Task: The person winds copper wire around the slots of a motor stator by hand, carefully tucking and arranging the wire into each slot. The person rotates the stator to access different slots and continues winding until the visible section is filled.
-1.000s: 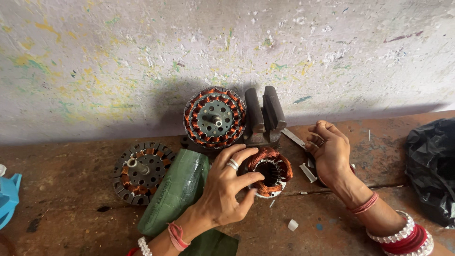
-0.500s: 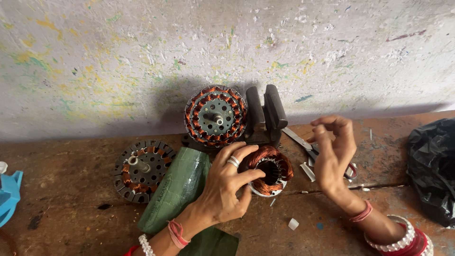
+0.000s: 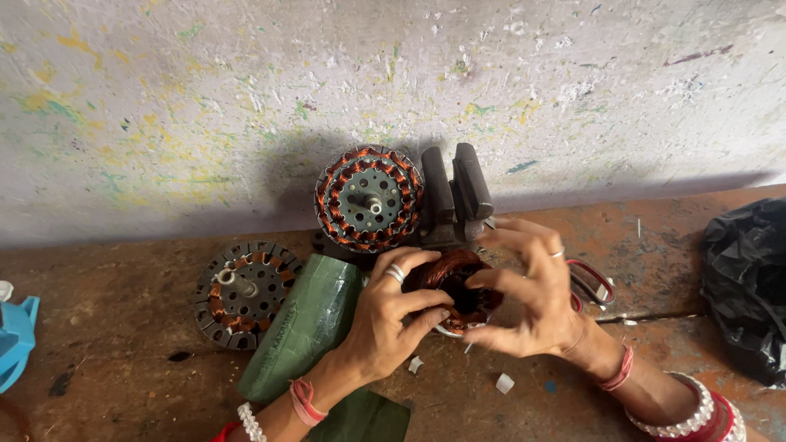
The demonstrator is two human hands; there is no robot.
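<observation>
A small round stator with copper windings (image 3: 453,277) rests on the brown workbench (image 3: 123,360), gripped from both sides. My left hand (image 3: 391,313) holds its left rim, ring on one finger. My right hand (image 3: 528,288) curls over its right side, fingertips on the coil. Both wrists wear red and white bangles. Whether the right fingers pinch something small is hidden.
A larger wound stator (image 3: 368,199) leans on the painted wall beside two dark blocks (image 3: 455,193). Another stator (image 3: 244,294) lies flat at left. A green roll (image 3: 305,326) lies by my left wrist. Scissors with red handles (image 3: 591,282), a black bag (image 3: 749,286), a blue object (image 3: 16,340).
My right hand left the spot by the scissors, lifted, then came left onto the small stator. My left hand stayed on the stator.
</observation>
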